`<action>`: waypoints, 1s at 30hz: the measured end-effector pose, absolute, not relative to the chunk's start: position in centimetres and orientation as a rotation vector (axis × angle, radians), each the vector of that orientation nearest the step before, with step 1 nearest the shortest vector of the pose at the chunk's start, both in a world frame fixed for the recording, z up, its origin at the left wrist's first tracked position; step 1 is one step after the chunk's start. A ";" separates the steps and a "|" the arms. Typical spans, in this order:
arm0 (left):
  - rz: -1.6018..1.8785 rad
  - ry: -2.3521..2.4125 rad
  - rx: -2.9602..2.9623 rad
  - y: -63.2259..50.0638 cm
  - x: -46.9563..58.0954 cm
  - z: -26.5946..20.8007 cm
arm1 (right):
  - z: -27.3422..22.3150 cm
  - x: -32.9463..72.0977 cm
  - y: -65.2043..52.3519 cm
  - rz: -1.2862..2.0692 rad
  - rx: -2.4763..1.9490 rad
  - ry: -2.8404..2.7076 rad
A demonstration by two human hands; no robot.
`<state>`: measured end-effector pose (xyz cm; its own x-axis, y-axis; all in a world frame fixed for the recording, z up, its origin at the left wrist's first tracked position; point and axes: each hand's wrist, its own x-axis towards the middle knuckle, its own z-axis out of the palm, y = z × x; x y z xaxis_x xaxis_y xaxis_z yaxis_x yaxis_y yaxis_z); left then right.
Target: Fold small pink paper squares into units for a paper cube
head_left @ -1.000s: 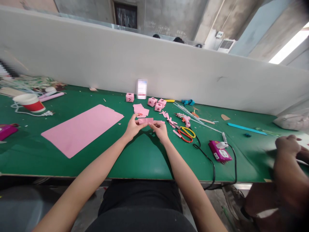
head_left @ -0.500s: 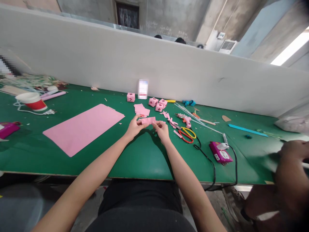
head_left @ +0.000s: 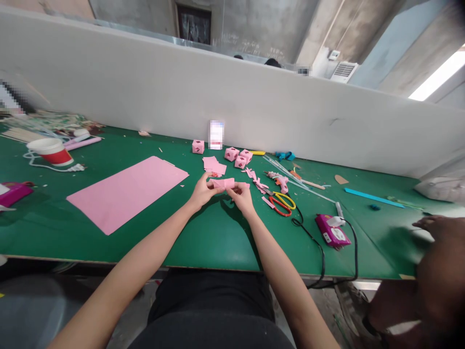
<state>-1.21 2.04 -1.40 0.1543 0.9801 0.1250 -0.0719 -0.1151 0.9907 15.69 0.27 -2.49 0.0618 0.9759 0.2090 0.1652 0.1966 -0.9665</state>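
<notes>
A folded strip of pink paper [head_left: 228, 183] is held between my two hands, just above the green table. My left hand [head_left: 202, 192] pinches its left end, and my right hand [head_left: 241, 197] grips it farther right with thumb and fingers. Part of the strip is hidden behind the fingers. Right behind my hands lie several pink paper squares [head_left: 214, 165]. Several folded pink paper cubes [head_left: 231, 154] with dark cut-outs stand farther back. Pink paper scraps [head_left: 258, 184] are strewn to the right of my right hand.
A large pink sheet [head_left: 127, 194] covers the left of the table. Scissors [head_left: 281, 203], a pink glue gun [head_left: 282, 182] and a purple power socket [head_left: 332, 230] with a black cord lie right. A paper cup [head_left: 51, 151] stands far left. Another person's arm [head_left: 441, 247] is at the right edge.
The strip has bent along its folds, and my right hand has shifted slightly left and turned on it. At the right edge, the other person's arm has moved.
</notes>
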 end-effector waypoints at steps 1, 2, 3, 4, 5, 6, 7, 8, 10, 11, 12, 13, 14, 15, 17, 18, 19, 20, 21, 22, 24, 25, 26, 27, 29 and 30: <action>1.208 0.995 1.334 2.1 -1.2 -1.6 | -2.4 15.7 0.3 0.917 -1.195 -1.374; 1.210 1.005 1.354 2.2 -1.3 -1.8 | -2.4 15.8 0.3 0.910 -1.189 -1.394; 1.216 1.016 1.385 2.3 -1.3 -2.0 | -2.3 15.8 0.2 0.893 -1.187 -1.412; 1.223 1.033 1.426 2.4 -1.4 -2.2 | -2.3 15.7 0.2 0.864 -1.192 -1.429; 1.230 1.060 1.474 2.5 -1.4 -2.3 | -2.2 15.7 0.1 0.821 -1.205 -1.443; 1.233 1.094 1.526 2.5 -1.4 -2.4 | -2.2 15.6 0.1 0.768 -1.224 -1.452; 1.234 1.135 1.577 2.5 -1.4 -2.4 | -2.1 15.5 0.0 0.714 -1.246 -1.460; 1.232 1.176 1.624 2.4 -1.4 -2.4 | -2.1 15.5 0.0 0.666 -1.269 -1.463; 1.225 1.237 1.691 2.3 -1.4 -2.2 | -2.2 15.5 -0.1 0.606 -1.312 -1.460; 1.223 1.253 1.710 2.2 -1.3 -2.1 | -2.2 15.5 -0.1 0.592 -1.327 -1.457; 1.223 1.260 1.723 2.2 -1.3 -2.0 | -2.3 15.5 -0.2 0.587 -1.337 -1.455; 1.222 1.260 1.736 2.1 -1.3 -2.0 | -2.3 15.5 -0.2 0.590 -1.343 -1.459; 1.219 1.255 1.751 2.1 -1.3 -1.9 | -2.4 15.6 -0.2 0.603 -1.343 -1.470; 1.215 1.251 1.769 2.1 -1.3 -1.9 | -2.4 15.6 -0.1 0.623 -1.342 -1.485; 1.200 1.247 1.810 2.0 -1.4 -1.8 | -2.6 15.6 -0.1 0.649 -1.355 -1.516; 1.190 1.251 1.827 2.0 -1.3 -1.8 | -2.6 15.6 -0.1 0.640 -1.370 -1.530; 1.182 1.263 1.841 1.9 -1.3 -1.8 | -2.7 15.6 -0.1 0.612 -1.386 -1.543; 1.176 1.283 1.854 1.9 -1.2 -1.7 | -2.8 15.5 -0.1 0.572 -1.400 -1.556; 1.174 1.306 1.865 1.8 -1.1 -1.7 | -2.8 15.4 -0.1 0.533 -1.404 -1.570; 1.175 1.330 1.877 1.7 -1.0 -1.6 | -2.9 15.3 -0.1 0.507 -1.397 -1.583; 1.193 1.364 1.896 1.7 -0.8 -1.6 | -3.0 15.1 -0.2 0.503 -1.367 -1.586; 1.209 1.370 1.898 1.7 -0.7 -1.6 | -3.0 15.0 -0.2 0.516 -1.354 -1.577; 1.226 1.369 1.895 1.7 -0.7 -1.6 | -2.9 14.9 -0.3 0.528 -1.348 -1.563; 1.241 1.366 1.889 1.8 -0.7 -1.7 | -2.9 14.8 -0.4 0.538 -1.350 -1.544; 1.269 1.371 1.872 2.1 -1.0 -1.8 | -2.6 14.8 -0.5 0.549 -1.372 -1.496; 1.284 1.383 1.863 2.3 -1.3 -1.9 | -2.5 14.9 -0.6 0.556 -1.384 -1.468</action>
<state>-1.29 2.31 -1.86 0.0468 0.9174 0.3951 0.4623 -0.3705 0.8056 14.89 -0.58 -2.52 0.1565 0.9256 0.3446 0.4647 0.2388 -0.8526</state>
